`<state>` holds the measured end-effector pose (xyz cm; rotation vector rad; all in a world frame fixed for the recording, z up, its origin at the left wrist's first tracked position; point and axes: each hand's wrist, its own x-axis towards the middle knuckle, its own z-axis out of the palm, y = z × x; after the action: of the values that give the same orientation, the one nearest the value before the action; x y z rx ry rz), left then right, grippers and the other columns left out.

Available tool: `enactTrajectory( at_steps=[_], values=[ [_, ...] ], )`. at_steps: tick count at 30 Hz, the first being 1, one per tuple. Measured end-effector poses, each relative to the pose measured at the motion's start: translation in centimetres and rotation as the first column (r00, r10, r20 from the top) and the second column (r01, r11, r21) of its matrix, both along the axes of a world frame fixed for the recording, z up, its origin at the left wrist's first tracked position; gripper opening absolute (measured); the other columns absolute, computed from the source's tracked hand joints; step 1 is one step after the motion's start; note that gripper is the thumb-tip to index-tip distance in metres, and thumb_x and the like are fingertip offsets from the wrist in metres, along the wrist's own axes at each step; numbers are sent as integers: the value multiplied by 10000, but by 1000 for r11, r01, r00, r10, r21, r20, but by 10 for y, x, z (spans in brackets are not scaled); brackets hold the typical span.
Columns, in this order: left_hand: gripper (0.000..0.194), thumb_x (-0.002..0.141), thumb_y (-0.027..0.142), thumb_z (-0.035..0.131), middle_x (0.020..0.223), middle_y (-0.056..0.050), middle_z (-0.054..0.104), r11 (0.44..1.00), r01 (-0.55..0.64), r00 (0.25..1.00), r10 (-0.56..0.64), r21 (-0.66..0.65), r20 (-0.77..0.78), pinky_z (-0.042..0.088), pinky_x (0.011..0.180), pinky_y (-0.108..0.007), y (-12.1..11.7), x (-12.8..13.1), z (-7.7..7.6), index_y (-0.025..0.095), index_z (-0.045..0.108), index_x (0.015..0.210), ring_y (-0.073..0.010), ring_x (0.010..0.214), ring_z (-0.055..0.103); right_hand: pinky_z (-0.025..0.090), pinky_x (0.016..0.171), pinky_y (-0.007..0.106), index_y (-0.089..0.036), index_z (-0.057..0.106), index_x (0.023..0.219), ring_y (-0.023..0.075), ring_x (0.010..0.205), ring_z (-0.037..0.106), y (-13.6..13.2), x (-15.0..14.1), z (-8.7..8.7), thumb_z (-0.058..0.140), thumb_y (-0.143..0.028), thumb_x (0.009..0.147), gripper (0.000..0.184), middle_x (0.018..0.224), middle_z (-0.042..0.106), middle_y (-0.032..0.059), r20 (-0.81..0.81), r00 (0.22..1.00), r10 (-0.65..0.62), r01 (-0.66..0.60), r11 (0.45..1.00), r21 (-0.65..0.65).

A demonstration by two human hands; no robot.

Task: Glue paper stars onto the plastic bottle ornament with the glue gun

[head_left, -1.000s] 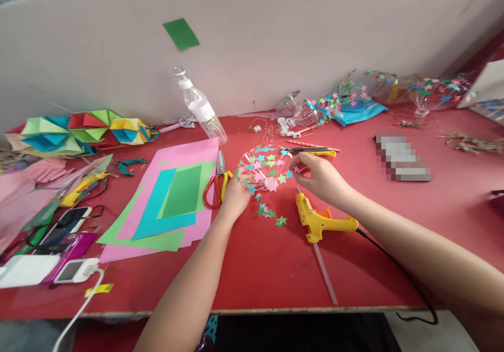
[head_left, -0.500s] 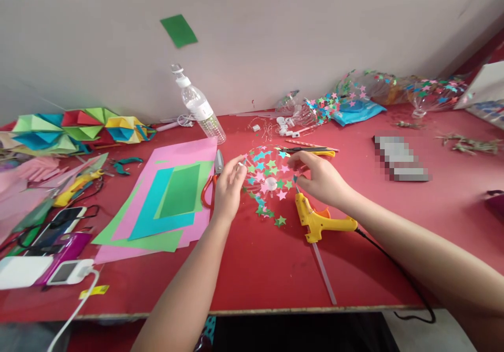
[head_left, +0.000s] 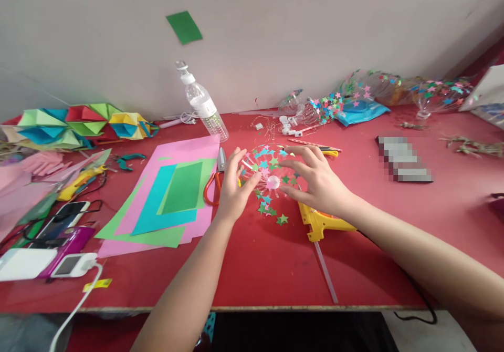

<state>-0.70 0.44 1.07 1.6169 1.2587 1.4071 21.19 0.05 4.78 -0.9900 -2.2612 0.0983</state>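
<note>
A clear plastic piece (head_left: 273, 183) with a round whitish centre and thin strips fanning outward lies on the red table between my hands. Pink, blue and green paper stars (head_left: 264, 164) dot its strips. My left hand (head_left: 233, 186) is at its left edge, thumb and fingers apart and curved around the strips. At the right edge my right hand (head_left: 323, 178) hovers with spread fingers, palm toward the piece. Whether fingertips touch the strips is hard to tell. Partly under my right hand and forearm lies a yellow glue gun (head_left: 313, 219) with a glue stick (head_left: 326, 273) protruding.
Orange-handled scissors (head_left: 212, 188) and coloured paper sheets (head_left: 181, 189) lie left. Behind stands a plastic bottle (head_left: 205, 109). Star-covered plastic pieces (head_left: 326, 109) and a blue packet (head_left: 360, 112) line the wall. A blurred dark object (head_left: 403, 158) lies right; phones and cables lie far left.
My right hand has moved slightly forward and opened its fingers, leaving the blue star near the glue gun's tip. My left thumb has spread away from its fingers over the strips.
</note>
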Motion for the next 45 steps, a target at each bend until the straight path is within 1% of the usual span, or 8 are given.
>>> enactTrajectory(
  at_steps=[13, 17, 19, 21, 25, 29, 37, 45],
  values=[
    [501, 799, 392, 687, 1477, -82, 420, 999, -27, 999, 25, 37, 36, 324, 1121, -465, 3, -1, 2, 283, 532, 1263, -271, 1397, 347, 413, 977, 457, -165, 591, 1151, 273, 1145, 491, 1, 2, 5, 579, -379, 886, 341, 1231, 550, 145, -80, 997, -3, 5, 1000, 26],
    [255, 773, 319, 703, 1068, -61, 647, 953, -229, 967, 201, 197, 154, 482, 919, -326, 9, -8, 6, 202, 621, 984, -184, 1034, 613, 455, 787, 331, -155, 613, 904, 182, 859, 567, -8, 4, 16, 514, -254, 913, 141, 901, 621, 80, -192, 980, 55, -38, 995, 90],
    [140, 758, 258, 704, 802, -2, 614, 899, -355, 928, 304, 258, 215, 493, 732, -235, 8, -12, 13, 182, 600, 815, -116, 763, 604, 412, 649, 264, -156, 597, 805, 134, 697, 528, -19, 3, 22, 479, -220, 916, 174, 745, 588, 35, -100, 984, 145, -144, 989, 26],
    [129, 761, 237, 696, 700, 25, 570, 891, -369, 921, 312, 264, 235, 454, 616, -196, 4, -14, 22, 177, 582, 761, -87, 640, 553, 334, 568, 251, -162, 590, 754, 110, 604, 473, -31, -1, 22, 457, -233, 924, 227, 684, 567, 15, 105, 970, 221, -214, 974, -69],
    [143, 827, 280, 645, 633, 29, 566, 946, -206, 975, 178, 249, 132, 413, 534, -189, -12, -7, 40, 183, 567, 756, -80, 559, 520, 225, 533, 272, -159, 592, 757, 96, 569, 461, -47, -12, 7, 462, -252, 926, 233, 744, 617, 29, 453, 867, 207, -120, 970, -212],
    [282, 901, 327, 566, 531, 38, 507, 960, -110, 994, 106, 258, 29, 356, 466, -191, -26, 2, 49, 183, 527, 662, -69, 473, 450, 244, 543, 277, -152, 608, 826, 128, 644, 553, -48, -23, -10, 407, -221, 956, 250, 804, 649, 51, 623, 763, 170, -10, 968, -252],
    [402, 929, 371, 529, 451, 50, 438, 975, -90, 995, 78, 203, 66, 314, 419, -200, -42, 1, 31, 186, 473, 576, -65, 409, 404, 374, 624, 298, -112, 649, 932, 200, 714, 631, -42, -46, -34, 378, -193, 956, 283, 844, 677, 132, 694, 715, 80, 97, 972, -212],
    [412, 912, 409, 534, 431, 54, 420, 981, -137, 987, 123, 140, 106, 317, 418, -204, -42, -1, 11, 192, 464, 569, -71, 395, 394, 363, 584, 261, -111, 644, 904, 182, 719, 643, -39, -54, -36, 388, -191, 961, 274, 846, 688, 130, 702, 711, 32, 152, 968, -198]
  ],
)
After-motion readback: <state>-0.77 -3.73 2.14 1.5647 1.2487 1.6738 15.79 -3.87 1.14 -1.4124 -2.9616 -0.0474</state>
